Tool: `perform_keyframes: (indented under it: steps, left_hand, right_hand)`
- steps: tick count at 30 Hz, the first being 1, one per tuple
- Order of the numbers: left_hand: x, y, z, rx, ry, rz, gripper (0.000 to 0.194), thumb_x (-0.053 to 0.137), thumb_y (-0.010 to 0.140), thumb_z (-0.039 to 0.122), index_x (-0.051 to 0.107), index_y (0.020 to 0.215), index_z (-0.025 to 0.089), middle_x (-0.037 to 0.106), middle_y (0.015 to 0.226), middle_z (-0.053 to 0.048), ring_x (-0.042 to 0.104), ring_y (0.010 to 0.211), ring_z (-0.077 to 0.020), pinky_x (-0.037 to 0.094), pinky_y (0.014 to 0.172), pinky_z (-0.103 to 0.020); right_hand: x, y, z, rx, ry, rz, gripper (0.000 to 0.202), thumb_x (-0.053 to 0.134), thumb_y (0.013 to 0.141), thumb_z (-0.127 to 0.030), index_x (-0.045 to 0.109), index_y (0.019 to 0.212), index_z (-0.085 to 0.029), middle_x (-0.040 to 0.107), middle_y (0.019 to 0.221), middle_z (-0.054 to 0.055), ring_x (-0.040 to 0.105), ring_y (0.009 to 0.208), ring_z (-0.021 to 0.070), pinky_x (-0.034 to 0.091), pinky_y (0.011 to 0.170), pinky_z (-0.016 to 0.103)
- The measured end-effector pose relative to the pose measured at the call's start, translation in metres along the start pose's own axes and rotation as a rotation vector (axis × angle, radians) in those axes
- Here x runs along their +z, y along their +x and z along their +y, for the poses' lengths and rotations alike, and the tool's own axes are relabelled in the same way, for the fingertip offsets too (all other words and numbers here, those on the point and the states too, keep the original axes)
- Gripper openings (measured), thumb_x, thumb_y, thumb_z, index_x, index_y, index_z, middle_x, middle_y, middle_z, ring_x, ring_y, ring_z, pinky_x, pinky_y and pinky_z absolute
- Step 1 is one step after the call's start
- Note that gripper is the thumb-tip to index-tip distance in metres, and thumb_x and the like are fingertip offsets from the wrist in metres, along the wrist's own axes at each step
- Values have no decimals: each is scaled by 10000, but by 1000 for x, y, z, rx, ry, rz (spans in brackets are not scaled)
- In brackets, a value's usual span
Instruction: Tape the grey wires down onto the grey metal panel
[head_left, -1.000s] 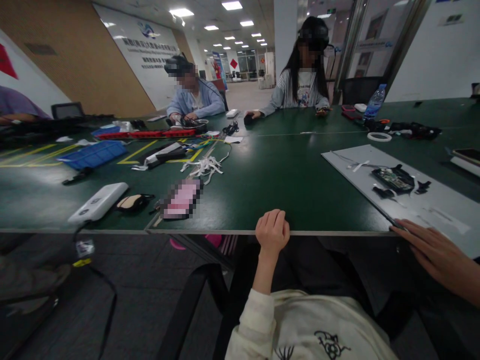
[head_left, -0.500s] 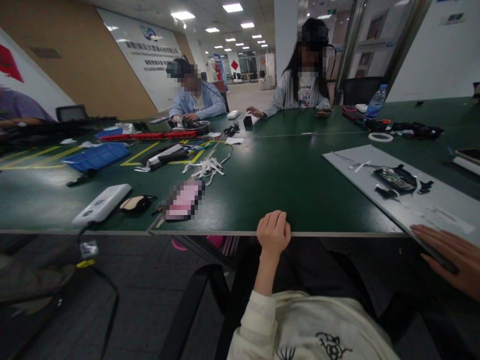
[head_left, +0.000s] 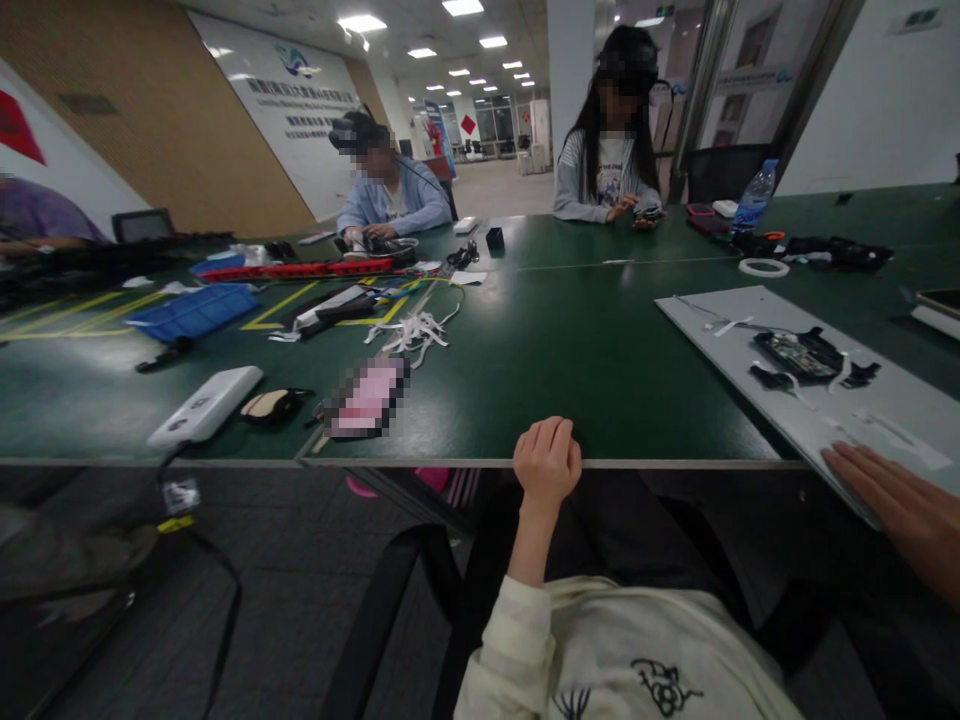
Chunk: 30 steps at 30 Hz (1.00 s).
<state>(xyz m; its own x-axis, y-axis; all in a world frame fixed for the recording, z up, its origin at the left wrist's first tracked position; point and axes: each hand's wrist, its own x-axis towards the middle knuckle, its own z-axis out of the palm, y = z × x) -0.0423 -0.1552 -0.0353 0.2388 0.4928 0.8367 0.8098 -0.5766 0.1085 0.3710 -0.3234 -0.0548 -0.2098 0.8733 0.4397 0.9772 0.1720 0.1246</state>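
My left hand (head_left: pixel 547 458) rests at the front edge of the green table (head_left: pixel 525 370), its fingers curled into a loose fist with no object visible in them. At the right, my right hand (head_left: pixel 896 510) lies with fingers stretched over the near edge of a grey board (head_left: pixel 720 335); its thumb is hidden. On that board sit an opened black device with a bare circuit board (head_left: pixel 801 355), white strips and a thin cable.
A phone (head_left: pixel 367 397), a white power bank (head_left: pixel 206 405), a beige-and-black object (head_left: pixel 274 406), white strips (head_left: pixel 416 332) and a blue tray (head_left: pixel 193 312) lie leftward. Tape ring (head_left: pixel 763 267) and bottle (head_left: pixel 754 198) stand beyond the board. Several people sit around the table.
The board and its device have shifted slightly right, and my right thumb is no longer visible. Across the table, a person's hand has drawn back from the small black box. My left hand is unmoved.
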Motion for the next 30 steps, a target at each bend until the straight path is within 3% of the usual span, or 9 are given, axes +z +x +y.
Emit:
perform_keyframes:
  steps: [4,9,12,17,25,30]
  left_hand:
    - [0,-1,-1,2,4,0,214,500,798,109,670,919,153,701,893,-75,622,806,-192,424,695,-310]
    - [2,-4,-2,-10,7,-15,220,499,793,111,673,916,166,702,900,-79,629,809,-194,428,695,-312]
    - [2,-3,-1,-18,15,-25,223,492,798,114,672,917,168,700,895,-80,629,805,-194,427,699,-315]
    - [-1,-1,1,-14,22,-32,220,489,804,115,667,919,171,699,893,-78,625,806,-195,421,703,-315]
    - [0,-2,-1,-6,11,-25,213,500,799,120,664,927,163,701,903,-76,623,815,-198,416,702,-318]
    - [1,-2,0,-14,11,-34,220,493,804,123,669,928,165,703,904,-79,627,814,-198,417,701,-317]
  right_hand:
    - [14,18,12,-39,-68,-21,720,279,884,-134,94,1554,-318,266,1563,23,468,1303,276,407,1075,460]
    - [17,24,18,-100,52,-69,799,476,856,-442,95,1550,-338,261,1566,22,395,1353,311,329,1129,488]
    - [18,23,19,-89,43,-110,799,473,841,-540,124,1539,-373,226,1578,16,301,1400,334,294,1118,556]
    - [30,27,22,-50,16,-97,714,375,894,-513,128,1543,-347,238,1575,31,286,1411,312,293,1110,541]
    - [37,51,31,47,-63,-126,661,287,929,-534,257,1522,-244,275,1559,82,286,1407,332,332,1076,529]
    - [35,56,39,102,-47,-252,619,235,945,-533,168,1534,-353,176,1593,-3,227,1438,275,310,1091,534]
